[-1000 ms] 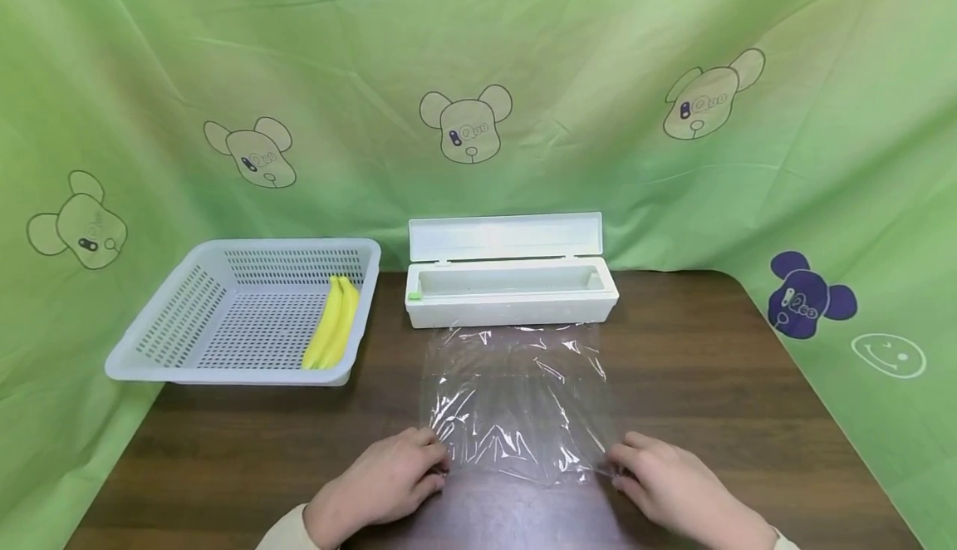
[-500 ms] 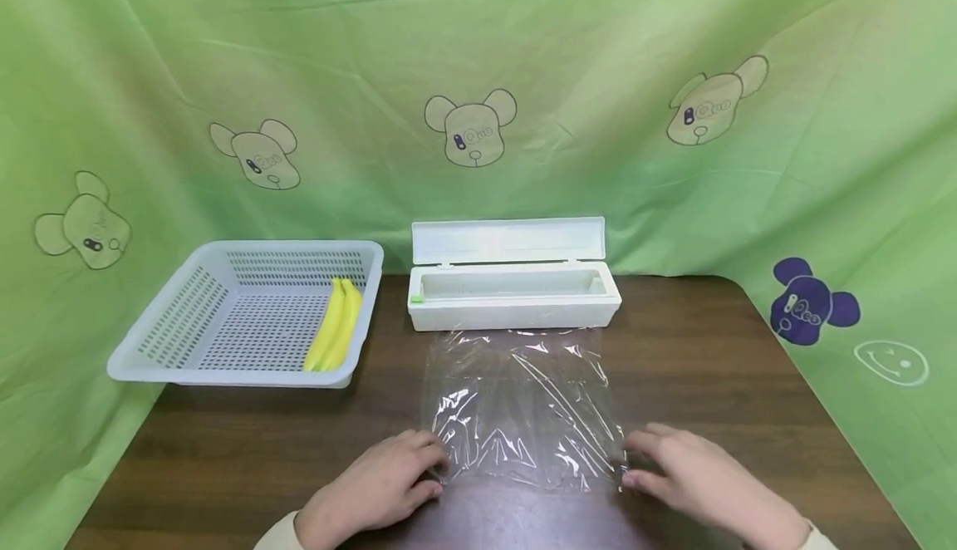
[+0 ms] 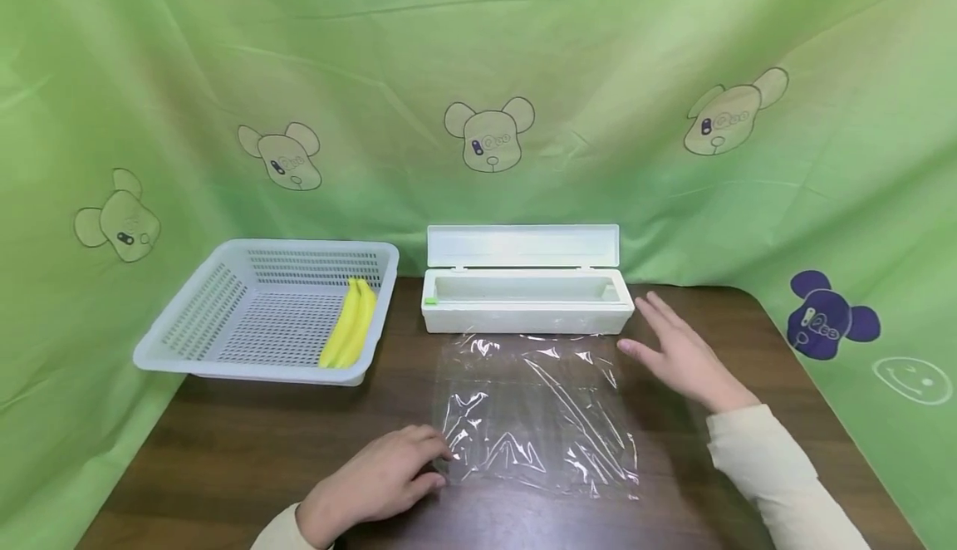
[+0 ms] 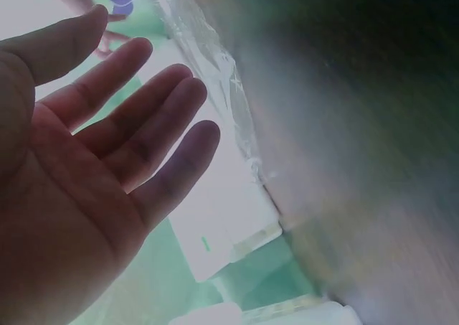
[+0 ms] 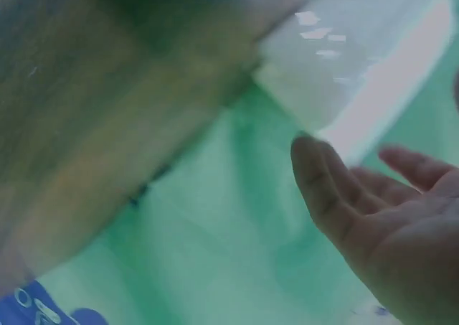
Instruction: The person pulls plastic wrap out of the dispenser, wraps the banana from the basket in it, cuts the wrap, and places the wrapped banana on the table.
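A sheet of clear cling film lies on the dark wooden table, running from the front of a white cling film dispenser box toward the person. The box's long lid stands raised at the back. My left hand rests by the film's near left corner, its fingers loosely bent; the left wrist view shows nothing in its palm. With fingers extended and thumb apart, my right hand hovers beside the right end of the box. Its fingertips overlap the box end in the right wrist view.
A pale plastic basket stands at the left with yellow bananas in its right side. A small green piece sits on the box's left front rim. A green printed curtain surrounds the back and sides of the table.
My right hand has let go of the film's near right corner and moved away to the box's right end. My left hand stays by the near left corner. The head view has shifted slightly.
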Demonstrator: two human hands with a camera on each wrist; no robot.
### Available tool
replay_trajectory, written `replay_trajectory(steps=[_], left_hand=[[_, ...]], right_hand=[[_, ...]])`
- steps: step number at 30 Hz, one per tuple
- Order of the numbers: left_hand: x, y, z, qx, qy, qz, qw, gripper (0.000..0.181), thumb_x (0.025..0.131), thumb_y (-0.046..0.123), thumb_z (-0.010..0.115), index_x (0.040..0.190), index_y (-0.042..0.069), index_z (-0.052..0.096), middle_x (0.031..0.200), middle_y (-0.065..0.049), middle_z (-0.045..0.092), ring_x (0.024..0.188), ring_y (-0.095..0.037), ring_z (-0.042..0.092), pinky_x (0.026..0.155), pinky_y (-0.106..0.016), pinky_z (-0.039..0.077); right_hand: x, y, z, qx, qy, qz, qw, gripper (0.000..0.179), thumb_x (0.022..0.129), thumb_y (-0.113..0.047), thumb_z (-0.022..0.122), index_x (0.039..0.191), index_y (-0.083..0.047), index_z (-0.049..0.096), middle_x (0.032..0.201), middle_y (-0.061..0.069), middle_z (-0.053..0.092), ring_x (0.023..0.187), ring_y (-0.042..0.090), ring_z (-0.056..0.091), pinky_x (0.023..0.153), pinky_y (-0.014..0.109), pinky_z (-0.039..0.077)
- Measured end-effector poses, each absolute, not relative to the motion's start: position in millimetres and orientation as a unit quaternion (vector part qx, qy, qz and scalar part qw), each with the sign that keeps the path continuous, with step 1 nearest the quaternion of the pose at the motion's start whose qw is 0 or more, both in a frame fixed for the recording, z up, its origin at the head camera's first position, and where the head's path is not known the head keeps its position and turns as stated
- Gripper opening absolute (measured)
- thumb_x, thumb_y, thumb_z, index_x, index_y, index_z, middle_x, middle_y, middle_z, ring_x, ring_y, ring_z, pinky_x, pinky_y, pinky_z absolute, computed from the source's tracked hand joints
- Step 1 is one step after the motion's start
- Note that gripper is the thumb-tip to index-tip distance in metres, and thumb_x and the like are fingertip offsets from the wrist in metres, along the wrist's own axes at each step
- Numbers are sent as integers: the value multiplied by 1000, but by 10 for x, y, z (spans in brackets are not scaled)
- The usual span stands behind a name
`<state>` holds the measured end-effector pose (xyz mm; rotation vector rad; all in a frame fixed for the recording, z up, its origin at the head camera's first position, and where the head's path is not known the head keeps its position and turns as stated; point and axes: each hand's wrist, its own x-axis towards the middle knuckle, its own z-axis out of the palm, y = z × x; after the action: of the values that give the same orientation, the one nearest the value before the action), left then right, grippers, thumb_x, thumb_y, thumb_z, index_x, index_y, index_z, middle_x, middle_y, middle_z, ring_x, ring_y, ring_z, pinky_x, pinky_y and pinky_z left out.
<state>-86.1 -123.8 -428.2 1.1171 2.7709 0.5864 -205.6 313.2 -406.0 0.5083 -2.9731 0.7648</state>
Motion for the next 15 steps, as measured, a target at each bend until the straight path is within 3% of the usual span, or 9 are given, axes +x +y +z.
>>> replay_trajectory(steps=[2,5,8,15], left_hand=[[-861,-1242,-4278,366,909,193,49,20,95,22,71,113,15,71,111,8,63,104,-11,60,89,-31,52],[-864,-1256,-4278,369,908,193,48,19,95,21,71,113,15,71,110,8,63,104,-11,61,90,-31,52],[-873,-1273,-4278,369,908,191,47,19,96,21,70,114,15,71,111,8,63,105,-11,61,91,-31,51],[-896,-1322,-4236,366,908,200,45,19,96,20,70,114,13,71,109,8,64,103,-8,61,90,-29,51]], right_hand=[[-2230,3167,-4162,159,-953,258,8,93,99,-47,62,159,5,12,164,27,1,145,54,13,112,69,17],[-2445,3192,-4287,172,-950,260,8,97,100,-46,62,158,5,4,164,25,-5,147,52,8,115,65,14],[-2595,3197,-4361,180,-950,253,16,95,100,-48,61,158,5,8,164,26,0,147,52,11,115,65,15],[-2730,3174,-4413,159,-955,248,-18,90,101,-57,51,162,-9,4,166,19,5,145,52,16,113,65,19]])
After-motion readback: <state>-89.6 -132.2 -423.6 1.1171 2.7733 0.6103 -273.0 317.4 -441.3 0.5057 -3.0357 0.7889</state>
